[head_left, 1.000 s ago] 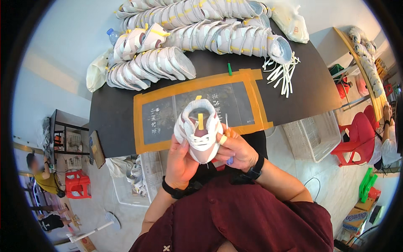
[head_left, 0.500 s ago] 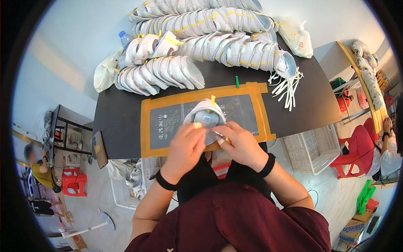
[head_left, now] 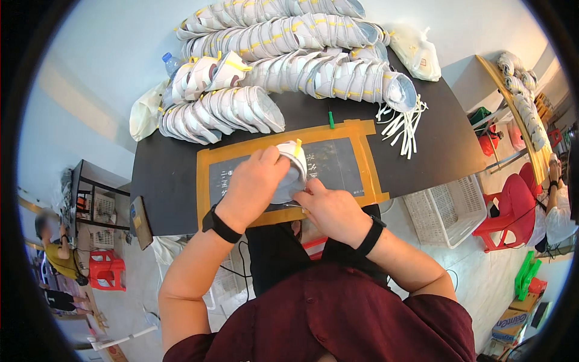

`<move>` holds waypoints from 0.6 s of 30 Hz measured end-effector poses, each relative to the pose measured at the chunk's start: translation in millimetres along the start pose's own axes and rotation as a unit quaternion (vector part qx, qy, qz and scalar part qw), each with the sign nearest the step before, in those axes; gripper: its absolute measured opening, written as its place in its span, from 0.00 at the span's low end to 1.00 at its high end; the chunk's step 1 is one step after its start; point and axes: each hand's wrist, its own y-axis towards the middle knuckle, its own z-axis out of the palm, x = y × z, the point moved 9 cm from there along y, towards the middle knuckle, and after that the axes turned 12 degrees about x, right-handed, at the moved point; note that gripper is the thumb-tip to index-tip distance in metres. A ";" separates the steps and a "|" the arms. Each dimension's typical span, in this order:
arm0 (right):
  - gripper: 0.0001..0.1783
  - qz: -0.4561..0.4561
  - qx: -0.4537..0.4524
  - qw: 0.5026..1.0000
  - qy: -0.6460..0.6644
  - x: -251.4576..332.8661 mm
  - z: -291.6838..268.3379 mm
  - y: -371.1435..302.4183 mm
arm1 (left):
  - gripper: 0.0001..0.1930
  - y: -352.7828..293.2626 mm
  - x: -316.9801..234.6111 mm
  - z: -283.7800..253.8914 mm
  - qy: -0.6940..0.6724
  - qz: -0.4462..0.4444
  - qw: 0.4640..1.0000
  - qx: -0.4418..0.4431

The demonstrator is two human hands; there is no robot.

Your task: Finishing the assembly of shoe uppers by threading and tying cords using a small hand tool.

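A pale shoe upper (head_left: pixel 295 158) with a yellow pull tab and grey lining is held over the taped dark mat (head_left: pixel 362 171). My left hand (head_left: pixel 253 184) is closed round its left side, its fingers bent over the top edge. At the upper's lower right edge, my right hand (head_left: pixel 335 210) pinches with thumb and forefinger. A thin metal tool shows beneath the right fingers, its kind too small to tell. Beyond the mat lies a green-handled tool (head_left: pixel 331 120) with a thin shaft.
Long nested rows of shoe uppers (head_left: pixel 319 75) cover the back of the black table (head_left: pixel 440 133). White laces (head_left: pixel 407 130) hang beside them. A white plastic bag (head_left: pixel 419 54) sits at back right, a white crate (head_left: pixel 443 211) below. Two people work farther off.
My left hand has risen and moved left, from the upper's near edge onto its left side. The upper has turned and tilted. My right hand has shifted slightly down along its edge.
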 end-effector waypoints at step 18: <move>0.17 -0.053 -0.124 0.990 0.050 18.2 -38.3 23.7 | 0.16 -75.1 -13.4 29.8 0.000 0.041 0.995 -0.096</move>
